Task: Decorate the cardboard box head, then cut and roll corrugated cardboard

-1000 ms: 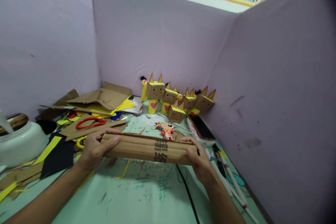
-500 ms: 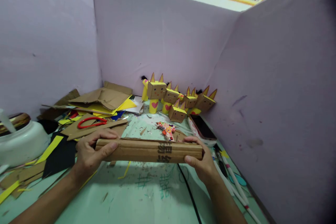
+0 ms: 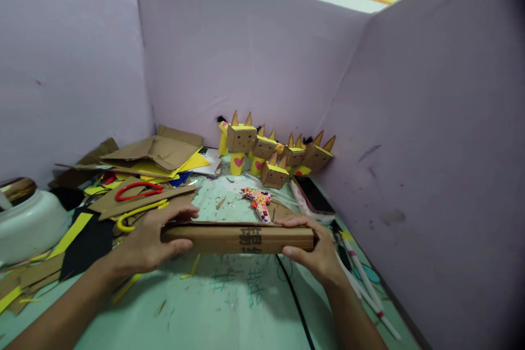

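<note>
A long folded piece of brown cardboard (image 3: pixel 229 239) with dark printed characters spans the space between both hands, above the green tabletop. My left hand (image 3: pixel 166 238) is closed round its left end, thumb on the near face and fingers behind the upper edge. At the right end, my right hand (image 3: pixel 309 240) grips it with the thumb low in front and the fingers over the top. Behind the cardboard lies a small patterned piece (image 3: pixel 260 202) with colourful spots.
Cardboard and yellow paper scraps (image 3: pixel 159 150) with red-handled scissors (image 3: pixel 139 191) lie at the left, beside a white pot (image 3: pixel 33 224). Cardboard-headed, horned figures (image 3: pixel 241 139) stand at the back. A phone (image 3: pixel 314 195) and white sticks (image 3: pixel 365 273) are on the right.
The cardboard's front face looks narrower, and its left end has shifted slightly right. My left hand has moved right, with its fingers more spread. A yellow handle now shows behind it.
</note>
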Tool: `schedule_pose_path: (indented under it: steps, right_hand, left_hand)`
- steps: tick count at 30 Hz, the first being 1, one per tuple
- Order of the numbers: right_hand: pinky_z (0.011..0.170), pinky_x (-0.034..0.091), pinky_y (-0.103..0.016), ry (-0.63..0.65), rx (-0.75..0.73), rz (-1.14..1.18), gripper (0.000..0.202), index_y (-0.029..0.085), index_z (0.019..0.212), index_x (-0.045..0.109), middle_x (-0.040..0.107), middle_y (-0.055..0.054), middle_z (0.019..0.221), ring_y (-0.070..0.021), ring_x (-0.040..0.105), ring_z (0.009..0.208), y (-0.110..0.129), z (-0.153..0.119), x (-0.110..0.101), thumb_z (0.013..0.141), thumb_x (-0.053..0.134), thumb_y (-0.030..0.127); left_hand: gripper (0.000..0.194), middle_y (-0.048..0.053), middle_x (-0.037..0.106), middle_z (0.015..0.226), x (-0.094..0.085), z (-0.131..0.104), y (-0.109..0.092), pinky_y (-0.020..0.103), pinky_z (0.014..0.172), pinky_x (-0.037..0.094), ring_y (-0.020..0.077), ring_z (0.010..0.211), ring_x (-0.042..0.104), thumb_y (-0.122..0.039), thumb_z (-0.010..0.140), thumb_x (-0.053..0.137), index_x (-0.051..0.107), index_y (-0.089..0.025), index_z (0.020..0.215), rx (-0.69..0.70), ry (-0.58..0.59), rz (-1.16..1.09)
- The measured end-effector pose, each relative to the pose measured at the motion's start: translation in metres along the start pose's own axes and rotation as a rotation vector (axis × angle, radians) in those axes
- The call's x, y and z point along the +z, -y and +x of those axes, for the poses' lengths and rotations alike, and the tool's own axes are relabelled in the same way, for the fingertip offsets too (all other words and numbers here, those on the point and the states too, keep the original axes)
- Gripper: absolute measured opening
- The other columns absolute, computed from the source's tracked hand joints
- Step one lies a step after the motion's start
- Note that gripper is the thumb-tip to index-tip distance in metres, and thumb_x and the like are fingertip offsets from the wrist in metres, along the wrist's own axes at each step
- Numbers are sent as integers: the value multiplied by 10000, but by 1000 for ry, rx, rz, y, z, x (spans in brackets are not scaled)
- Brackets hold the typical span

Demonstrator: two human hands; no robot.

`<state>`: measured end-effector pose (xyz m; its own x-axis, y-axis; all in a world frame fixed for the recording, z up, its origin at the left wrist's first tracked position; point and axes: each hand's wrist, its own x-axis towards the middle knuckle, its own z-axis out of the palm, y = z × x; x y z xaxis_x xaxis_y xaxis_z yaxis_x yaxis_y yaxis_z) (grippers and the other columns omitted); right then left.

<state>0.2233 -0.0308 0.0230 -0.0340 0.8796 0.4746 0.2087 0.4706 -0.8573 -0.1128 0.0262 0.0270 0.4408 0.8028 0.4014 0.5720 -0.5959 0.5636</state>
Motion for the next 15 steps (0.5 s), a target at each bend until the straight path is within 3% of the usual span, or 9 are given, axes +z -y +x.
schedule_pose_path:
  steps: [4, 9, 12, 15]
  right_hand:
    - [885, 503, -401, 90, -222, -18, 350, 261, 1017, 684, 723, -62, 1022, -261, 665, 977, 4, -5, 14, 698, 802, 180]
    - [912, 496, -406, 102, -418, -124, 512, 287, 1170, 604, 682, -57, 1092, -248, 641, 1017, 10, -16, 28, 717, 755, 105]
    - [916, 493, -407, 46, -386, -103, 658, 303, 1321, 489, 614, -73, 1175, -263, 608, 1060, 11, -22, 33, 735, 779, 232]
    - [858, 522, -389, -15, -330, 85, 812, 337, 1407, 366, 523, -89, 1255, -261, 596, 1056, 11, -25, 39, 724, 790, 452]
  left_hand:
    - [649, 128, 655, 1247, 9, -5, -5, 467, 933, 481, 337, 1110, 613, -225, 702, 670, 504, -209, 1329, 208, 81, 315]
    - [502, 134, 671, 1171, 19, -4, 2, 431, 959, 467, 286, 1076, 619, -89, 758, 533, 519, -168, 1253, 407, -27, 376]
    - [499, 121, 665, 1175, 22, 0, 12, 404, 983, 462, 269, 1103, 608, -51, 783, 491, 512, -183, 1263, 484, -127, 343]
    - [471, 103, 664, 1175, 27, 2, 19, 371, 980, 479, 251, 1096, 620, -73, 811, 522, 511, -211, 1260, 501, -205, 287]
